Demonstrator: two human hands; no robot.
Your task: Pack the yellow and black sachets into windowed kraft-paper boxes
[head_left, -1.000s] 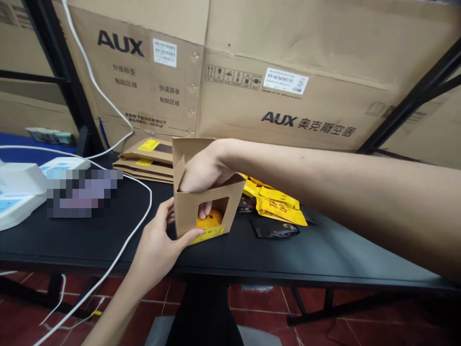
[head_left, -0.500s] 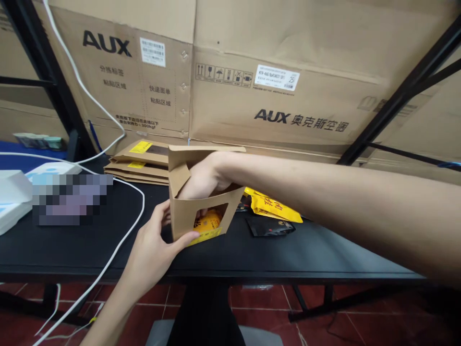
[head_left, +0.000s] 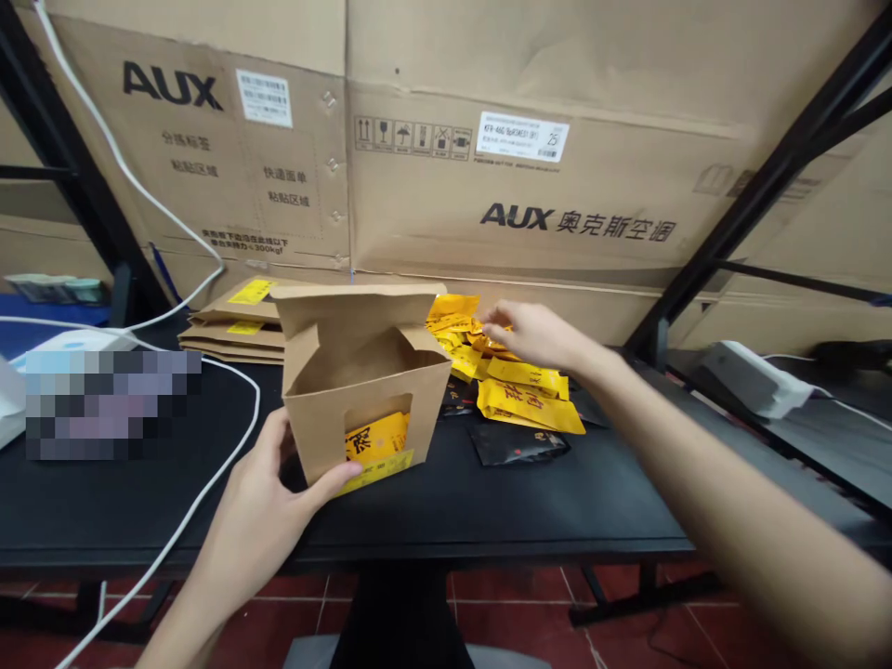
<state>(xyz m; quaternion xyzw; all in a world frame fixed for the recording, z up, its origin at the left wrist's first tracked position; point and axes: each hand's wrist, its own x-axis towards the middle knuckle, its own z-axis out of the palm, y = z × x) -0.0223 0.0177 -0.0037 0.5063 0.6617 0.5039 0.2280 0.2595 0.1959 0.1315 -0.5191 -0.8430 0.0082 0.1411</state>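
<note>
My left hand (head_left: 257, 506) grips the lower left side of an open-topped kraft paper box (head_left: 313, 427), its thumb on the front beside the yellow label. Through the box's window a yellow packet (head_left: 376, 437) shows inside; the rest of the contents is hidden. Over a pile of yellow packets (head_left: 526, 400) to the right of the box, my right hand (head_left: 533, 333) hovers with bent fingers a little apart. No packet is visible in it. Black packets (head_left: 519, 444) lie in front of and under the yellow ones.
Folded kraft boxes (head_left: 237, 321) with yellow labels are stacked behind, on the left. A white cable (head_left: 243, 446) crosses the black table (head_left: 488, 511). Large cartons (head_left: 432, 214) stand along the back. At the far right rests a white power strip (head_left: 756, 376).
My right hand has come out of the box and moved right to the yellow packets. The box's open top is now uncovered, and it sits slightly further left in view.
</note>
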